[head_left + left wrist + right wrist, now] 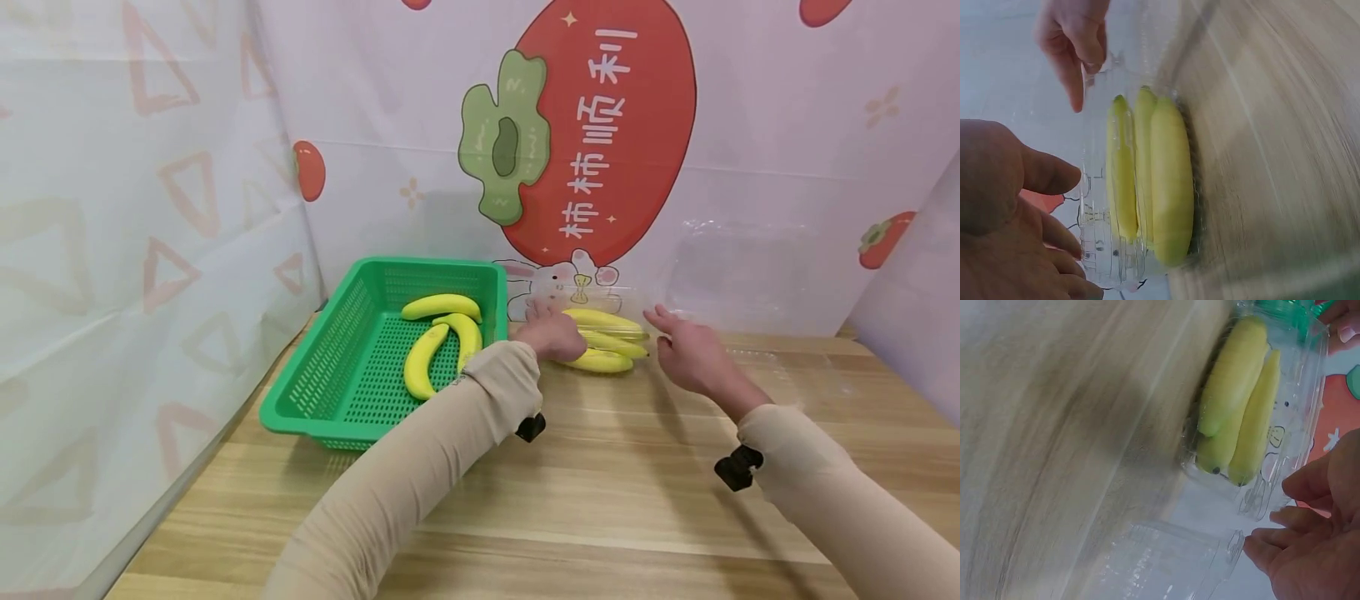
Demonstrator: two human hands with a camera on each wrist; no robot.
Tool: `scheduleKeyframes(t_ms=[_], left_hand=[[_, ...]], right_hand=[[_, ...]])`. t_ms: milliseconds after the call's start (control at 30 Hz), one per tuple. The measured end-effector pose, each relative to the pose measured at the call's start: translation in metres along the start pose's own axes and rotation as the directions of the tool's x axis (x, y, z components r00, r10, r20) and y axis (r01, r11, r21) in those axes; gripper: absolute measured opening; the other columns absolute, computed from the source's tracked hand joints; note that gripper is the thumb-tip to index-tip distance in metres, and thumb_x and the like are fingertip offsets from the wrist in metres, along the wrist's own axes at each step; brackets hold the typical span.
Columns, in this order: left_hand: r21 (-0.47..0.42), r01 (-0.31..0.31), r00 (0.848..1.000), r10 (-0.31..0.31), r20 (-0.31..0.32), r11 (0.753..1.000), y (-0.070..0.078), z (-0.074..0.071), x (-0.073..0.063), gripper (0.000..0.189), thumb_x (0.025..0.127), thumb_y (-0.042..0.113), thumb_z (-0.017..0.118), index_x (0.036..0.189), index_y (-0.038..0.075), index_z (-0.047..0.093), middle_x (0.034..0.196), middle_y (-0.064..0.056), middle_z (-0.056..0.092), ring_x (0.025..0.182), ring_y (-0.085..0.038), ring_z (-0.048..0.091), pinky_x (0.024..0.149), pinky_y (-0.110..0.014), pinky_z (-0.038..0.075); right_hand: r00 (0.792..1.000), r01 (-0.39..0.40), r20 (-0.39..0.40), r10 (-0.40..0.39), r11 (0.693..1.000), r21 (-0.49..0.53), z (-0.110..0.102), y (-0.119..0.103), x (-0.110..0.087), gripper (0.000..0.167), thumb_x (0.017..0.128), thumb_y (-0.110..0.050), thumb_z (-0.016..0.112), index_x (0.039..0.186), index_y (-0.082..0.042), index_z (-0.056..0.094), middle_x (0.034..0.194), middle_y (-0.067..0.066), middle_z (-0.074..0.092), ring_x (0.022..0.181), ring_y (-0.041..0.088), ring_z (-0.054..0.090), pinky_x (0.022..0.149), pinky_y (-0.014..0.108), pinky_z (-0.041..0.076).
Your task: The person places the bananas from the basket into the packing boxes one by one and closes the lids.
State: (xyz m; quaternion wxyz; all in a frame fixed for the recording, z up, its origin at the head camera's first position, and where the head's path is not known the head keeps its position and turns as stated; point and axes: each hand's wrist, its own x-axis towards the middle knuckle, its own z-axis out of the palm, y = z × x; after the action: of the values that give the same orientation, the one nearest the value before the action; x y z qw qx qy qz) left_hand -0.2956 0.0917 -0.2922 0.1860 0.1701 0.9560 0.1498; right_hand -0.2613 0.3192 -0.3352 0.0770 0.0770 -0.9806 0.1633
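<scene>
A clear plastic box [603,302] holds three yellow bananas [600,361] lying side by side, against the back of the table. My left hand [553,333] is at the box's left end. In the left wrist view, its slightly bent fingers [1060,234] reach the clear plastic edge. At the right end is my right hand [693,354], its index finger pointing toward the box. The right wrist view shows the thumb and fingers [1291,519] spread loosely around the box's corner tab [1254,500], the palm facing it.
Left of the box stands a green perforated basket [300,421] with three more bananas [424,362] in it. Another clear plastic box [738,271] stands on the right with its lid raised against the patterned back cloth [390,100]. A cloth wall borders the left side.
</scene>
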Motion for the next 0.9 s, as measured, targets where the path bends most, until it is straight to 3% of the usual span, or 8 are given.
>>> scheduleKeyframes(t_ms=[67,233,333,400,467,533,633,900], left_hand=[[0.045,0.039,0.999,-0.039,0.016,0.998,0.003,0.003,-0.004,0.070,0.112,0.031,0.039,0.171,0.005,0.013,0.181,-0.013,-0.004,0.168,-0.029,-0.004,0.136,-0.040,0.013],[0.021,0.114,0.993,-0.114,-0.033,0.993,0.006,0.010,-0.012,0.079,0.110,0.036,0.046,0.173,0.014,0.003,0.181,-0.005,-0.010,0.169,-0.025,-0.004,0.136,-0.041,0.013],[-0.021,0.064,0.992,-0.066,-0.109,0.998,0.005,0.013,-0.016,0.075,0.108,0.037,0.048,0.173,0.017,0.014,0.182,-0.007,0.002,0.168,-0.027,0.006,0.135,-0.043,0.017],[-0.071,0.018,0.987,-0.030,-0.160,0.997,0.007,0.015,-0.019,0.070,0.107,0.038,0.049,0.170,0.018,0.025,0.179,-0.007,0.017,0.164,-0.026,0.019,0.134,-0.044,0.022],[-0.158,-0.021,0.979,-0.012,-0.203,0.987,0.011,0.016,-0.022,0.066,0.107,0.039,0.051,0.167,0.019,0.033,0.172,-0.005,0.031,0.157,-0.025,0.031,0.131,-0.045,0.028],[-0.286,-0.036,0.972,-0.033,-0.232,0.958,0.017,0.018,-0.028,0.062,0.106,0.040,0.053,0.164,0.021,0.040,0.164,-0.003,0.042,0.146,-0.023,0.041,0.127,-0.047,0.033],[-0.521,-0.054,0.960,-0.100,-0.263,0.852,0.026,0.021,-0.037,0.057,0.106,0.039,0.058,0.159,0.023,0.047,0.154,-0.002,0.051,0.136,-0.021,0.047,0.121,-0.046,0.040],[-0.910,-0.094,0.928,-0.295,-0.226,0.404,0.039,0.042,-0.046,0.031,0.104,0.030,0.062,0.130,0.015,0.060,0.129,-0.003,0.059,0.114,-0.017,0.055,0.102,-0.040,0.049]], right_hand=[[0.999,0.032,0.032,-0.031,0.999,-0.030,0.001,0.000,-0.002,0.061,0.098,0.000,0.039,0.159,0.008,0.039,0.164,0.039,0.032,0.142,0.062,0.042,0.106,0.068,0.046],[0.997,0.040,0.063,-0.040,0.999,-0.006,0.005,-0.001,-0.006,0.067,0.097,0.002,0.039,0.163,0.008,0.031,0.167,0.039,0.025,0.149,0.062,0.032,0.113,0.071,0.039],[1.000,0.015,0.026,-0.016,0.999,0.051,0.006,-0.001,-0.008,0.066,0.097,0.000,0.043,0.162,0.005,0.035,0.165,0.039,0.028,0.100,0.051,0.068,0.082,0.059,0.056],[1.000,-0.030,-0.005,0.031,0.995,0.095,0.006,-0.001,-0.011,0.064,0.099,-0.004,0.047,0.162,0.002,0.039,0.162,0.040,0.035,0.062,0.033,0.056,0.061,0.045,0.049],[0.995,-0.095,-0.028,0.100,0.985,0.146,0.005,-0.002,-0.013,0.062,0.102,-0.011,0.050,0.162,-0.001,0.040,0.159,0.040,0.041,0.060,0.032,0.053,0.058,0.041,0.046],[0.984,-0.154,-0.055,0.168,0.968,0.198,0.004,-0.003,-0.016,0.060,0.106,-0.019,0.051,0.162,-0.002,0.040,0.156,0.040,0.044,0.089,0.049,0.068,0.073,0.052,0.057],[0.956,-0.219,-0.122,0.266,0.927,0.305,0.005,-0.004,-0.021,0.058,0.108,-0.027,0.050,0.161,-0.003,0.044,0.156,0.036,0.048,0.138,0.057,0.051,0.103,0.064,0.052],[0.827,-0.358,-0.148,0.542,0.711,0.605,0.010,-0.014,-0.027,0.052,0.106,-0.037,0.059,0.145,-0.002,0.057,0.133,0.015,0.062,0.110,0.020,0.058,0.072,0.017,0.048]])
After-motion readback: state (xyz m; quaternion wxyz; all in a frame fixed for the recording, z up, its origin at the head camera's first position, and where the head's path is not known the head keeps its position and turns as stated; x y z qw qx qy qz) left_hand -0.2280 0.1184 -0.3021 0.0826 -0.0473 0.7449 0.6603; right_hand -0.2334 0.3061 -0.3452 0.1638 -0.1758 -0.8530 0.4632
